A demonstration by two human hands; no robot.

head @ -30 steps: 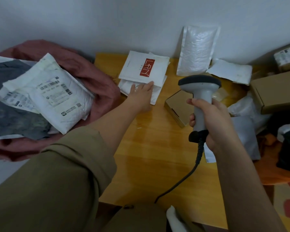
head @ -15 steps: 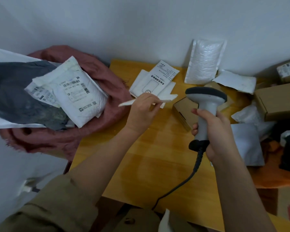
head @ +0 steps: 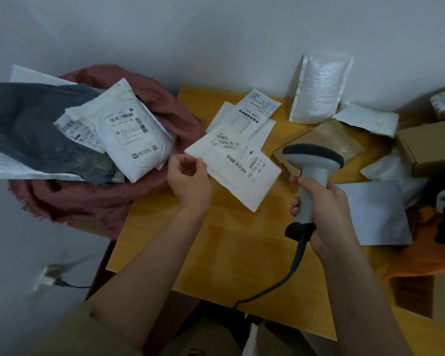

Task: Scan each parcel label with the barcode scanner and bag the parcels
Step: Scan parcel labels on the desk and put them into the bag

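White padded parcel (head: 238, 170) held label-up over the wooden table (head: 231, 258), label barcodes facing the camera. Left hand (head: 189, 179) pinches its near-left edge, fingers curled, forearm reaching in from lower left. Right hand (head: 321, 201) wraps the grip of the barcode scanner (head: 312, 163), head just right of the parcel; cable trails toward the table's near edge. Red bag (head: 88, 201) at left holds labelled parcels.

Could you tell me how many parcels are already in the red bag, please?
3 visible: a white padded mailer on top, a smaller labelled white one beneath it, and a large dark grey one at the left. Others may lie hidden underneath.
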